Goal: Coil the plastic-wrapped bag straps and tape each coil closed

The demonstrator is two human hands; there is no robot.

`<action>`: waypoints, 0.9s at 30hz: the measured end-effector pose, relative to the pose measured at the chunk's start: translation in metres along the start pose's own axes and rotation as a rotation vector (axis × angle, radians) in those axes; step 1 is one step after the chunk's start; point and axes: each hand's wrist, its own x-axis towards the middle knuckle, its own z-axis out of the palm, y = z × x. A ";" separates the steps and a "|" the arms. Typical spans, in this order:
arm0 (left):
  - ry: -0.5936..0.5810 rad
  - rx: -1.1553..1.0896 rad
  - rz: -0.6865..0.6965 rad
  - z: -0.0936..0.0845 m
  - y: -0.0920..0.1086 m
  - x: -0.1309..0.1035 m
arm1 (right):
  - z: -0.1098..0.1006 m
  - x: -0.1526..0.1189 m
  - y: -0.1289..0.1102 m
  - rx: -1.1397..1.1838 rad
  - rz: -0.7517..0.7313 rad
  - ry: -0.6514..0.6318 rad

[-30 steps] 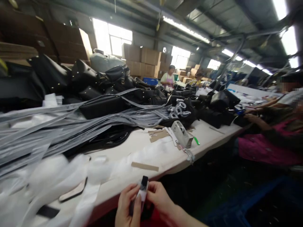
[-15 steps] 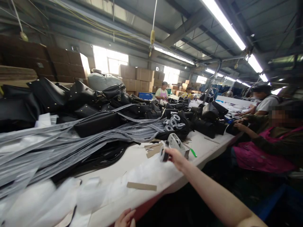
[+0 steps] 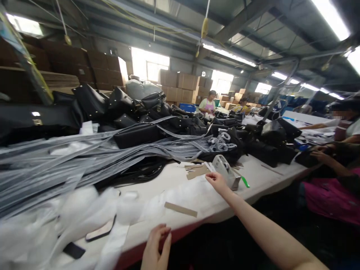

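My right hand (image 3: 218, 182) reaches over the table beside a light grey tape dispenser (image 3: 223, 168). Its thumb and fingertips are pinched together; whatever they hold, if anything, is too small to make out. Brown card strips (image 3: 196, 171) lie just beyond the fingertips. Low in the view, my left hand (image 3: 157, 242) hovers at the table's front edge, its fingers bent and thumb apart, nothing in it. A single brown card strip (image 3: 180, 209) lies on the white tabletop between the two hands. Left of my left hand are crumpled white wrapping (image 3: 75, 202) and a dark-edged flat piece (image 3: 101, 229).
Grey-wrapped straps (image 3: 135, 155) spread across the left of the table, with black bags (image 3: 140, 133) heaped behind. White rings (image 3: 221, 141) sit past the dispenser, and a green handle (image 3: 245, 182) beside it. Co-workers (image 3: 208, 103) are at the far side and along the right.
The view has turned left. A round dark-and-white item that was in my right hand no longer shows there. My left hand has come further into view.
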 end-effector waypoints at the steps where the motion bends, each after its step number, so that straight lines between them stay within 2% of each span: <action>1: 0.018 0.097 0.031 -0.008 -0.002 0.009 | 0.007 -0.005 0.001 -0.031 -0.023 -0.048; 4: 0.170 0.454 0.163 -0.023 -0.015 0.036 | 0.025 0.006 -0.006 -0.126 -0.082 -0.157; 8: 0.320 0.803 0.300 -0.020 -0.043 0.055 | 0.061 0.054 -0.033 -0.272 -0.164 -0.270; 13: 0.361 0.915 0.366 -0.013 -0.055 0.056 | 0.113 0.099 -0.073 -0.485 -0.249 -0.327; 16: 0.387 0.948 0.383 -0.015 -0.055 0.054 | 0.133 0.103 -0.092 -0.588 -0.261 -0.366; 18: 0.401 0.962 0.395 -0.016 -0.055 0.054 | 0.138 0.096 -0.104 -0.634 -0.274 -0.401; 20: 0.405 0.965 0.407 -0.016 -0.057 0.053 | 0.134 0.083 -0.118 -0.650 -0.319 -0.427; 22: 0.395 0.950 0.415 -0.016 -0.059 0.052 | 0.119 0.061 -0.136 -0.645 -0.390 -0.440; 24: 0.378 0.906 0.409 -0.017 -0.057 0.051 | 0.092 0.032 -0.159 -0.624 -0.508 -0.452; 27: 0.411 0.787 0.359 -0.022 -0.044 0.056 | 0.033 -0.023 -0.196 -0.532 -0.686 -0.513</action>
